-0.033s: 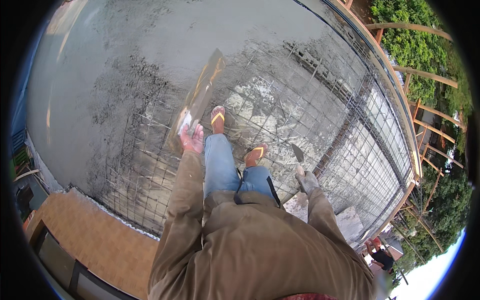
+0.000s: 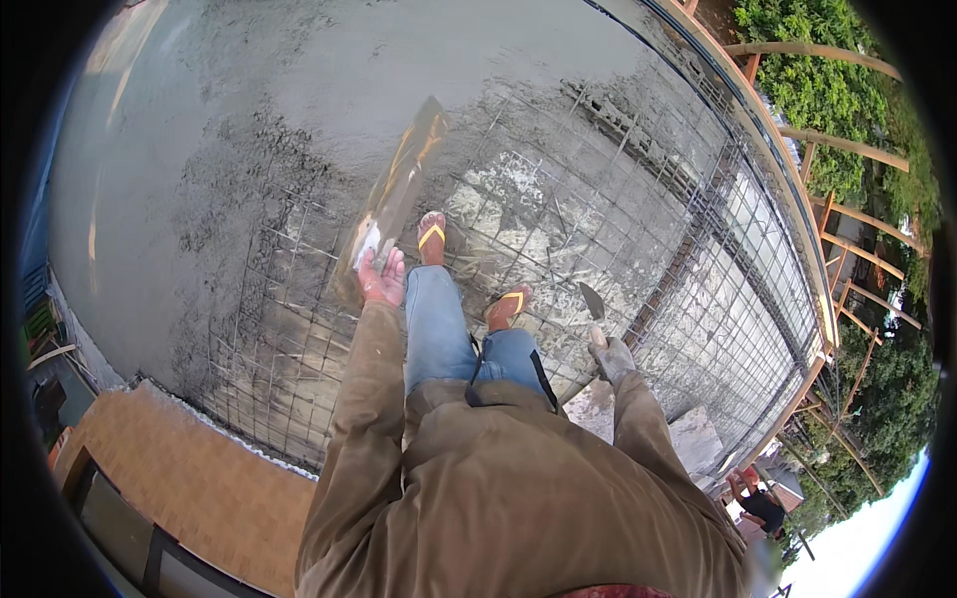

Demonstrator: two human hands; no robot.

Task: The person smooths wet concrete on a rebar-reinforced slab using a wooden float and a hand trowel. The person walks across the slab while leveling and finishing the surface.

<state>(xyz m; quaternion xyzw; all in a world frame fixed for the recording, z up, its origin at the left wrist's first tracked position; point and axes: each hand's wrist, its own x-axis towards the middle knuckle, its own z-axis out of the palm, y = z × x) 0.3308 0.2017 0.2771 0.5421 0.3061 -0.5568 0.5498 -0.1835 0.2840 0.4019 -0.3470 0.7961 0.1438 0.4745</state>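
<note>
My left hand [image 2: 381,278], palm up, grips the near end of a long flat board [image 2: 404,177], greyish with brown streaks. That board slants up and away to the edge of the smooth wet concrete [image 2: 389,60]. In my right hand [image 2: 615,359], greyed with cement or gloved, is the handle of a pointed trowel [image 2: 592,301]. Its dark blade points away from me, over the steel rebar mesh [image 2: 558,229]. Between the two tools are my feet in yellow-strapped flip-flops [image 2: 432,237], standing at the mesh.
Rough concrete [image 2: 259,159] partly covers the mesh on the left. A raised rebar cage [image 2: 688,264] crosses the right side. Wooden edge formwork [image 2: 797,189] bounds the slab at right, with poles and trees beyond. At lower left lies a tan tiled surface [image 2: 189,473]. Another person [image 2: 760,506] is at far lower right.
</note>
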